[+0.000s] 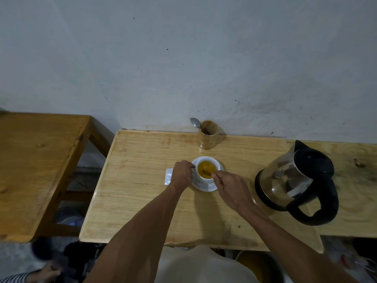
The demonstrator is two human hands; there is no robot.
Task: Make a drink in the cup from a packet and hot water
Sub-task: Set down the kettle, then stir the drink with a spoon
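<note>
A white cup (212,179) full of yellow-orange liquid stands on a white saucer (205,187) near the middle of the light wooden table (142,190). My left hand (182,174) grips the cup's handle on its left side. My right hand (230,188) pinches the handle of a spoon (206,172) whose bowl is sunk in the liquid. A white packet (168,176) lies flat on the table just left of my left hand, partly hidden by it. The steel and black kettle (295,180) stands to the right of my right hand.
A wooden holder (208,134) with a spoon (195,122) in it stands at the table's back edge by the wall. A darker wooden table (34,166) sits to the left across a gap. Dark items and another person's hand (47,272) are on the floor at lower left.
</note>
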